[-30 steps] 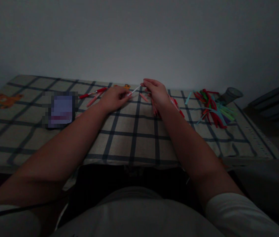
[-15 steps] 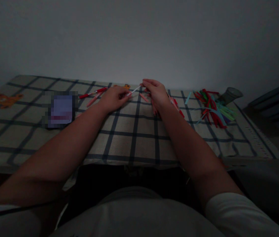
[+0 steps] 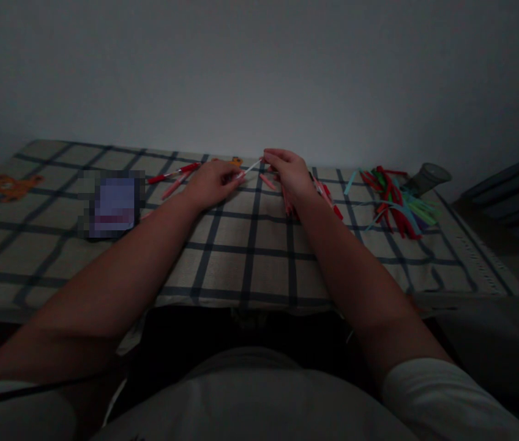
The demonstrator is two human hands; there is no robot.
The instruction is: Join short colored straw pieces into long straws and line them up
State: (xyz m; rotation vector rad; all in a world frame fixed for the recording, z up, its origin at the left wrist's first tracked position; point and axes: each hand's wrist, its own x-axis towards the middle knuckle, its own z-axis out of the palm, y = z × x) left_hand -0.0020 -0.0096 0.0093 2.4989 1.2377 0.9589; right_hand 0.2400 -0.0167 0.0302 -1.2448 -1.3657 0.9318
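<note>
A thin white stick (image 3: 253,166) slants between my two hands, a little above the far part of the table. My left hand (image 3: 213,182) pinches its lower left end between thumb and fingers. At the upper right end, the thumb and fingertips of my right hand (image 3: 291,170) are closed on it, with a small reddish bit at the tips. Beneath my right hand lie several pink sticks (image 3: 289,204), partly covered by the hand. One short pink stick (image 3: 268,181) lies between the hands. Left of my left hand are a red pen (image 3: 168,174) and a pink stick (image 3: 175,185).
A checked cloth (image 3: 223,269) covers the table, which meets a plain wall. A blurred-out phone-like object (image 3: 113,205) lies at left, near an orange figure (image 3: 8,186). At right are colourful strips (image 3: 399,208) and a tipped clear cup (image 3: 429,177). Red pieces (image 3: 336,212) lie beside my right wrist.
My right hand has dipped very slightly. Both hands keep their pinch on the white stick, and the things on the table have stayed in place.
</note>
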